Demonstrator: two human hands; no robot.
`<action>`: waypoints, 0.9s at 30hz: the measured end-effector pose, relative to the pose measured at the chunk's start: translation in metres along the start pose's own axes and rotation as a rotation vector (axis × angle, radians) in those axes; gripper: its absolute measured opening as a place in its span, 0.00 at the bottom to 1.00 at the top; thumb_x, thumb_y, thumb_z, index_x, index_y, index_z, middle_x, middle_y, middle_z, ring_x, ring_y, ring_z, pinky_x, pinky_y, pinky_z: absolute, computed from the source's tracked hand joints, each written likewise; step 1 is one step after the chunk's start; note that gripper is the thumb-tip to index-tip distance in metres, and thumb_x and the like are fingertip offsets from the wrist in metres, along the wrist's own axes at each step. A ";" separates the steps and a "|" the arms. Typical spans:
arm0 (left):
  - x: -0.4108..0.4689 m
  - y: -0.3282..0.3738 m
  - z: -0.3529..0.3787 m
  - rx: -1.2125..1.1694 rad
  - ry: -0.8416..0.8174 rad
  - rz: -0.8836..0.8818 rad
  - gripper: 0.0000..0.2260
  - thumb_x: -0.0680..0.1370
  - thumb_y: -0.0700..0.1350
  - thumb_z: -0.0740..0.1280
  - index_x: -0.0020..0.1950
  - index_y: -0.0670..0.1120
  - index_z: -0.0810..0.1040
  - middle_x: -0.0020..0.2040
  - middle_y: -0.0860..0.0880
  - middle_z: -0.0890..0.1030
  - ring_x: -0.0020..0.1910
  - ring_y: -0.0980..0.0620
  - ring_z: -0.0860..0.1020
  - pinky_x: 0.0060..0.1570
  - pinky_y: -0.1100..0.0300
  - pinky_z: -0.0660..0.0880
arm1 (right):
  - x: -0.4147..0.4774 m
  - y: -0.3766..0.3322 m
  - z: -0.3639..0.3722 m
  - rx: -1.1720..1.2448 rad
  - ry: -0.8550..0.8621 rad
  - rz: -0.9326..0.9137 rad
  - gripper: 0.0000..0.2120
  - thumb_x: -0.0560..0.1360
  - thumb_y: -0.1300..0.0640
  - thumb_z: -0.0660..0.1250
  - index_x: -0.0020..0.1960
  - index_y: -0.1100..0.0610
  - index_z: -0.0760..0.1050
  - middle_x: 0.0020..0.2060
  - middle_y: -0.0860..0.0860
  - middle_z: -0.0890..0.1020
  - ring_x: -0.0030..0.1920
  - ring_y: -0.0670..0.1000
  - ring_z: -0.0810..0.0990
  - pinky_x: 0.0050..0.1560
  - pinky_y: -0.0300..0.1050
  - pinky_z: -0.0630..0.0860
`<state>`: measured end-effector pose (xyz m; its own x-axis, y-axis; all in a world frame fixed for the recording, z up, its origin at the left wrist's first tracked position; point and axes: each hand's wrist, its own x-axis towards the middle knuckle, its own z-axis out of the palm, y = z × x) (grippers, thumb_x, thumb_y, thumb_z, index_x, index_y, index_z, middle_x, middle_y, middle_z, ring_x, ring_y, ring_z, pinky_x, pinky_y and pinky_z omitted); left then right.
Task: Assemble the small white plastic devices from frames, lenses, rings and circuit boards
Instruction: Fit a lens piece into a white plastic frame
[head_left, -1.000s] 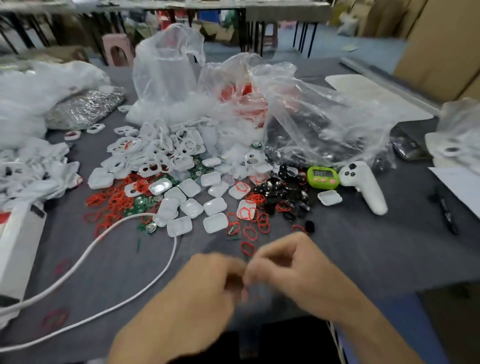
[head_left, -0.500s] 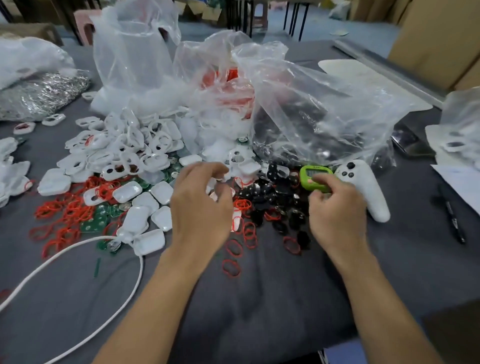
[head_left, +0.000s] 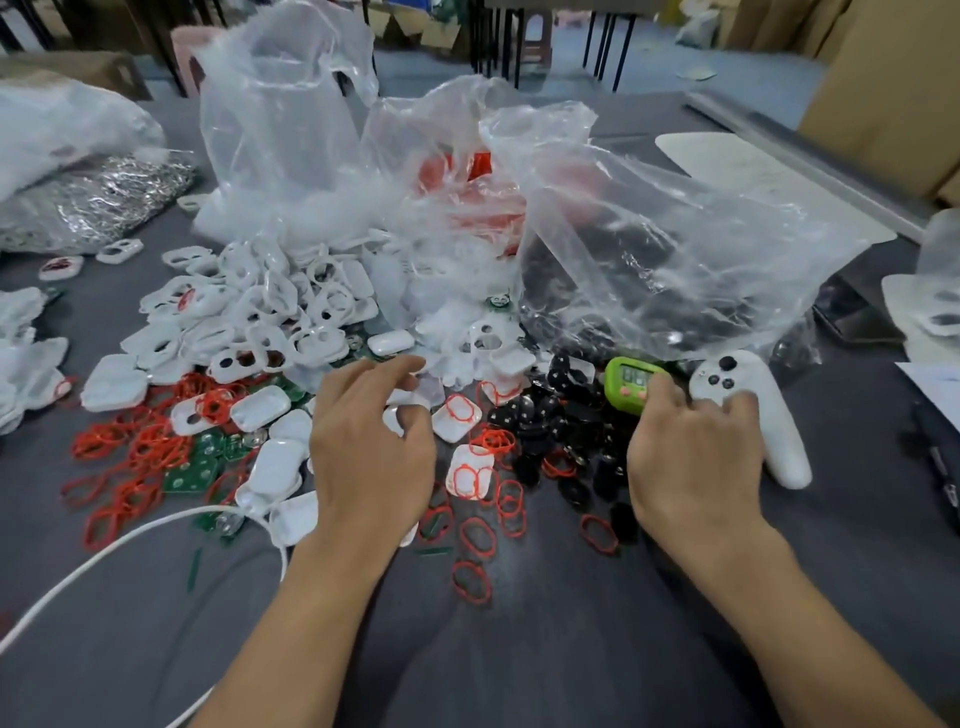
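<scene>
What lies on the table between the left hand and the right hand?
In the head view: a pile of black lenses, loose red rings and one white plastic piece with red rings on it.

Left hand (head_left: 374, 447) palm-down, fingers curled, grip unclear; right hand (head_left: 691, 457) palm-down, fingers spread forward.

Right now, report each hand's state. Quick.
Left hand: fingers curled over the white parts; whether it pinches one cannot be told.
Right hand: open, fingertips touching the green timer.
</scene>
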<state>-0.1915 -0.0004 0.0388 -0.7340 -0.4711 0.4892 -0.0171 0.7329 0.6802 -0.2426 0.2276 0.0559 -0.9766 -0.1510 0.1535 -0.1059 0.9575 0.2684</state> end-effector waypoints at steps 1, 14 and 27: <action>-0.001 0.000 0.000 -0.008 -0.003 -0.005 0.21 0.72 0.31 0.68 0.60 0.49 0.84 0.49 0.60 0.81 0.62 0.53 0.75 0.59 0.50 0.76 | 0.001 0.001 -0.003 -0.063 -0.030 -0.044 0.22 0.68 0.59 0.63 0.61 0.61 0.66 0.43 0.52 0.82 0.42 0.55 0.83 0.57 0.54 0.66; 0.015 -0.016 -0.005 0.077 -0.109 -0.152 0.19 0.76 0.40 0.67 0.65 0.52 0.82 0.60 0.51 0.82 0.67 0.51 0.71 0.63 0.61 0.66 | 0.007 -0.034 -0.034 0.494 0.286 -0.048 0.13 0.72 0.66 0.66 0.57 0.61 0.73 0.38 0.56 0.82 0.38 0.60 0.79 0.48 0.54 0.72; 0.056 -0.056 0.006 0.186 -0.357 0.063 0.12 0.78 0.36 0.68 0.57 0.47 0.86 0.59 0.50 0.85 0.69 0.47 0.75 0.71 0.59 0.64 | 0.107 -0.153 -0.017 0.680 -0.104 -0.412 0.23 0.78 0.58 0.64 0.72 0.49 0.75 0.69 0.50 0.78 0.70 0.55 0.73 0.73 0.53 0.66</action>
<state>-0.2360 -0.0652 0.0250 -0.9265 -0.2461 0.2845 -0.0626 0.8466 0.5286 -0.3277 0.0612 0.0476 -0.8432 -0.5330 0.0702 -0.5198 0.7749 -0.3596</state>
